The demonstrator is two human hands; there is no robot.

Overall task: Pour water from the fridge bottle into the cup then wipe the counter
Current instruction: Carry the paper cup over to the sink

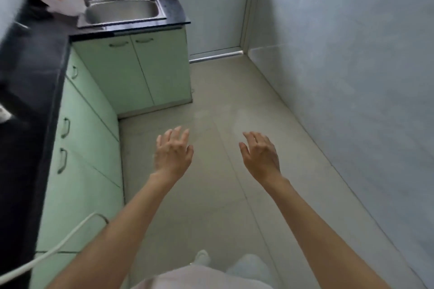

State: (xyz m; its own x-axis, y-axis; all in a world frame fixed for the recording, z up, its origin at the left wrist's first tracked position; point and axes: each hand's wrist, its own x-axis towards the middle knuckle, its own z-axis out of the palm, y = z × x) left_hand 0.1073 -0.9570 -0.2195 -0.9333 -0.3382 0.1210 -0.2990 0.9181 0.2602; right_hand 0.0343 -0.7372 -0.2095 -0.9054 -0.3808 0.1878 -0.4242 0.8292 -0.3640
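Head view: our left hand (173,152) and right hand (259,155) float over the pale tiled floor (211,195), fingers spread, holding nothing. The black stone counter (35,73) sits at nine to eleven o'clock and the steel sink (122,10) at eleven. No fridge, bottle or cup is in view. We judge pouring not begun; next we must find the fridge.
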